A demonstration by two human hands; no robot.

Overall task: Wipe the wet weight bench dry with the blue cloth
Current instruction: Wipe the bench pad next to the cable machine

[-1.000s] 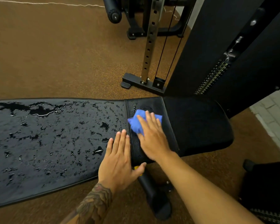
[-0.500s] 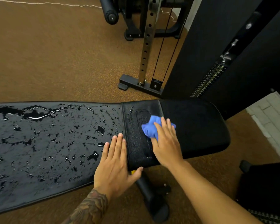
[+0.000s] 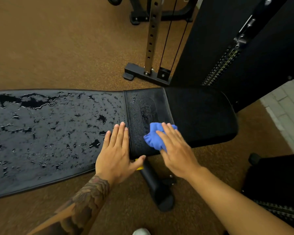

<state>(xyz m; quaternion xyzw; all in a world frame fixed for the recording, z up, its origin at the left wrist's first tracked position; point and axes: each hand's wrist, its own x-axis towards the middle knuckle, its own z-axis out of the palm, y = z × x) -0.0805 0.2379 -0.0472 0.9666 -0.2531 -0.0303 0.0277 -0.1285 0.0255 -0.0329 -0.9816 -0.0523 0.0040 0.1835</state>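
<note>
The black weight bench [image 3: 202, 116] lies across the view. Its long left pad [image 3: 49, 133] is covered with water drops and puddles, and its right seat pad looks dry. A crumpled blue cloth [image 3: 154, 139] sits on the textured strip [image 3: 136, 119] between the pads, near the front edge. My right hand [image 3: 175, 150] presses flat on the cloth with straight fingers. My left hand [image 3: 116, 155] rests flat on the wet pad's right end, with its thumb over the bench's front edge.
Brown rubber floor [image 3: 58, 48] surrounds the bench. A cable machine's upright post and base [image 3: 148, 72] stand just behind it, with a black weight stack housing [image 3: 227, 48] at the right. The bench's black leg [image 3: 156, 187] reaches toward me. More black equipment [image 3: 278, 184] sits at the lower right.
My right hand slid the blue cloth from the far left of the strip toward the right and then toward me, near the front edge. My left hand stayed put.
</note>
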